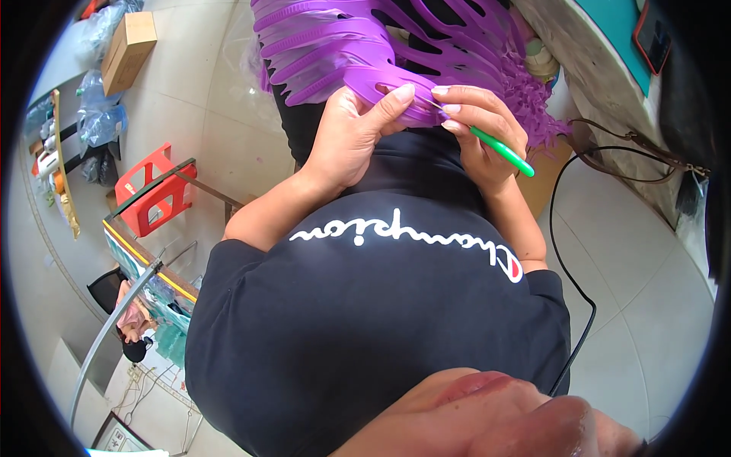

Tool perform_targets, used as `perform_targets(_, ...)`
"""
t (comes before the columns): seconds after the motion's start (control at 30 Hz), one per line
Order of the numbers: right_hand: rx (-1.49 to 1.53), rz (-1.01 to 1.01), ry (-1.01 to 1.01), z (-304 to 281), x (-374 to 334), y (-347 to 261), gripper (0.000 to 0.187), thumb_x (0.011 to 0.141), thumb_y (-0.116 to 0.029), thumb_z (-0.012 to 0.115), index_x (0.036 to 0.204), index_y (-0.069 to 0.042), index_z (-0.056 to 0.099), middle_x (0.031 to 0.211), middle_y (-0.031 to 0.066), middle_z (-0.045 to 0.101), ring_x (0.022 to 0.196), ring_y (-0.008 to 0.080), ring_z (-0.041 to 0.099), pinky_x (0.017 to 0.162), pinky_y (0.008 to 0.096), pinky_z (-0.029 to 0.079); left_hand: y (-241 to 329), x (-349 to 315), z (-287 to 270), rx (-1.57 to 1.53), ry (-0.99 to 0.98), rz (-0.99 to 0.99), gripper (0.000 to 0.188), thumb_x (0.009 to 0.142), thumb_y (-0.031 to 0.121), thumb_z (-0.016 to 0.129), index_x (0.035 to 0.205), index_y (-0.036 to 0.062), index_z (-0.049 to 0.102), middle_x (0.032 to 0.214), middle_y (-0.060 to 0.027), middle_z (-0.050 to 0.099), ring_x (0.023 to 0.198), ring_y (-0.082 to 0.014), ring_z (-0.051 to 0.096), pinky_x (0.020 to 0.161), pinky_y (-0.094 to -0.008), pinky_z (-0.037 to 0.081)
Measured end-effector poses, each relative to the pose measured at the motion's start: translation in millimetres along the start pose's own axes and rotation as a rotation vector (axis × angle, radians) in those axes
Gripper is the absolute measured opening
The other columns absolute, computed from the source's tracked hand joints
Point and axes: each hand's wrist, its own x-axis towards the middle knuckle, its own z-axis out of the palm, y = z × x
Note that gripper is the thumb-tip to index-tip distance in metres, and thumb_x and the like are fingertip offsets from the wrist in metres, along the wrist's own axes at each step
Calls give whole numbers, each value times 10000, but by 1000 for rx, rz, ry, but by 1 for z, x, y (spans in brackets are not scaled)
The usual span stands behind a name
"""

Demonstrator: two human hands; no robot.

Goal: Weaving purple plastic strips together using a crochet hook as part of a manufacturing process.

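Note:
My left hand [352,135] is closed round the edge of a purple moulded plastic piece [369,79], thumb on top, above my lap. The piece has an opening near my fingertips. In my right hand [487,126] is a slim green-handled tool [504,151]. Its thin metal tip points left at the piece, close to my left thumb; the exact kind of tip is too small to tell. Beyond my hands, more purple moulded pieces [316,47] with ridged strips lie spread across my dark-clothed legs. Thin purple scraps [537,107] hang in a heap to the right.
On the right, a phone [652,39] rests on a teal surface [609,29], with a brown strap [636,142] and black cable [585,293] below. At left stand a red plastic stool [151,217], a cardboard box [128,53] and a table; another person [133,320] is farther off.

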Motion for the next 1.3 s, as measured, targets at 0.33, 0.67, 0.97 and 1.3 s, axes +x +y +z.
perform_targets(0.33,-30,-35,-11,0,5,-1,186,814,-20,688,982,-4,610,947,184,679,859,304,670,764,363,546,3,2,0,1,-18,-2,177,934,156,614,1041,16,625,962,-49,669,866,-110,638,765,-261,518)
perform_targets(0.67,-169,208,-254,-15,25,-8,154,716,-2,724,835,0,626,836,86,597,780,250,575,710,332,465,0,4,-14,298,-1,251,142,919,135,632,976,7,647,883,-14,667,799,-63,599,746,-225,481)
perform_targets(0.97,315,611,-66,8,24,-1,260,848,-55,699,768,-52,451,826,77,659,821,117,620,730,257,500,0,2,-7,233,-8,253,149,892,97,665,1005,3,640,917,-22,677,805,-75,609,751,-234,489)
perform_targets(1.3,838,802,-104,-6,27,13,272,892,21,594,806,-111,372,923,122,620,839,162,603,769,261,472,-13,5,-30,761,73,372,141,814,87,722,881,-17,654,792,-74,687,673,-106,627,623,-261,490)
